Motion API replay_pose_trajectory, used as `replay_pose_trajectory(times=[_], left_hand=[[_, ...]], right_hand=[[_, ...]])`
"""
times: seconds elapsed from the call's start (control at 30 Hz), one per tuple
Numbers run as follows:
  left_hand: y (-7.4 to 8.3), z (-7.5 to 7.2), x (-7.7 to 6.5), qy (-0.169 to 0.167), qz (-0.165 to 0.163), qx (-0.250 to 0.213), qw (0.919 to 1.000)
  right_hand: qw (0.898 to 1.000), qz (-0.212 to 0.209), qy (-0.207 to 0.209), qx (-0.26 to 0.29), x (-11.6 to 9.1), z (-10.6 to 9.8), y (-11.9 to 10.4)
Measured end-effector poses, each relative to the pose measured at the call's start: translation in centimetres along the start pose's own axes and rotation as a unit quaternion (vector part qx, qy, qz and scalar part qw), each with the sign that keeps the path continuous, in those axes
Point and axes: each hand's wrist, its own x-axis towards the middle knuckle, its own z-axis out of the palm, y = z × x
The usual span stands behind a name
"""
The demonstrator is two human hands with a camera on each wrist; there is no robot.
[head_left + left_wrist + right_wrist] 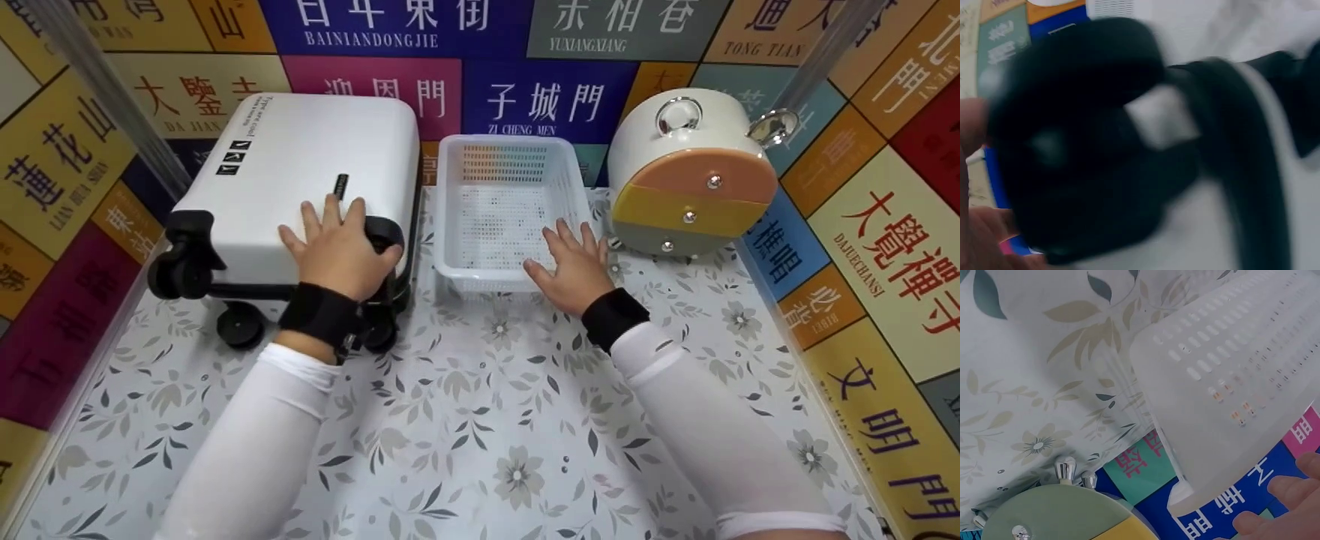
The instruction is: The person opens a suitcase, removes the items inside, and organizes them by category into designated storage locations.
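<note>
We located the left hand [345, 259] left of the frame's centre, fingers spread over the near right corner of the white suitcase [322, 142], its thumb beside a black wheel housing [384, 231]. We could not tell whether the palm bore on the shell; the left wrist view was blurred. The right hand [581, 277], right of centre, also had its fingers spread, at the near right corner of the white basket [480, 279]. It pinched nothing, and we could not confirm contact with the rim.

The suitcase lay flat in the upper left of the frame. The basket stood upright at upper centre, between the suitcase and a small drawer chest [656, 206] at upper right. A floral cloth [517, 427] covered the surface below, and lettered panels [547, 101] formed the background.

We judged the step in hand to be positioning both hands at the suitcase and basket, with no grip established. In our judgement, the next move called for bringing the fingers firmly onto the chosen item, the left hand clear of the wheel housing, the right keeping the light basket from sliding.
</note>
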Motion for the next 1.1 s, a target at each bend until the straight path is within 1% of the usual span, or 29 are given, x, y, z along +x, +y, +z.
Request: replay_pose_trajectory(times=[0.1,0.23,0.37,0.6,0.83,1.1], left_hand=[[-0.5,0.7,0.2,0.0,-0.004,0.009,1.0],[-0.4,1.2,0.2,0.011,-0.014,0.014,0.9997],[-0.3,1.5,0.1,0.012,-0.025,0.009,0.9996],[0.3,2.1,0.2,0.015,-0.031,-0.002,0.9994],[0.6,2.2,0.2,0.004,-0.034,-0.004,0.9994],[0.1,2.0,-0.1,0.0,-0.03,-0.015,0.9994]], right_hand=[[1.0,-0.007,-0.003,0.005,-0.4,0.2,-0.3],[1.0,-0.016,-0.006,0.013,-0.7,0.5,-0.5],[1.0,-0.024,-0.009,0.016,-0.9,0.8,-0.6],[1.0,-0.027,0.0,0.016,-1.4,0.9,-0.5],[0.999,-0.03,0.005,0.014,-1.7,0.8,-0.6],[0.999,-0.041,0.006,0.021,-2.0,0.9,-0.8]])
